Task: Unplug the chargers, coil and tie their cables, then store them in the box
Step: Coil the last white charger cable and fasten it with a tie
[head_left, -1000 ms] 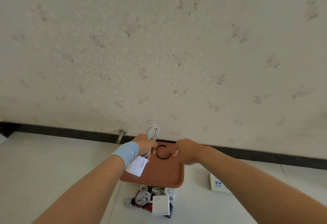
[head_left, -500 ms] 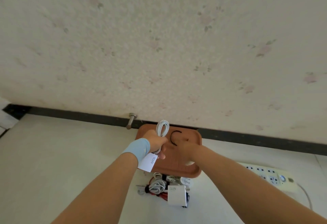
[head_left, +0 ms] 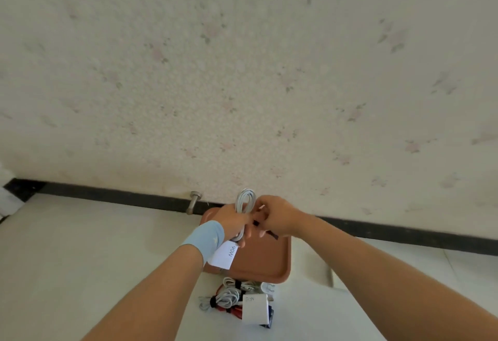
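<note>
**A:** Which step are you doing now?

**B:** The tying, I think. My left hand (head_left: 233, 222) grips the coiled white cable (head_left: 245, 200) around its middle. The loops stand up above my fist, and the charger (head_left: 224, 255) (the white block marked 90W) hangs just under that hand. My right hand (head_left: 277, 216) pinches the black tie (head_left: 272, 234) and touches the coil on its right side.

**A:** How do you do it well?

**B:** In my opinion the tie must go around the waist of the coil, close to my left fingers, where all the loops lie together. I should pull it snug but not crush the cable. The left hand should not loosen before the tie is closed, otherwise the loops can spring open.

**A:** And where is the cable relative to your hands?

**B:** It is in the air between both hands, above the far part of the brown tray (head_left: 269, 262) on the floor. Nearer to me, just in front of the tray, lie the tied bundles (head_left: 229, 296) and another white charger (head_left: 254, 311). I cannot tell whether this tray is the box.
</note>
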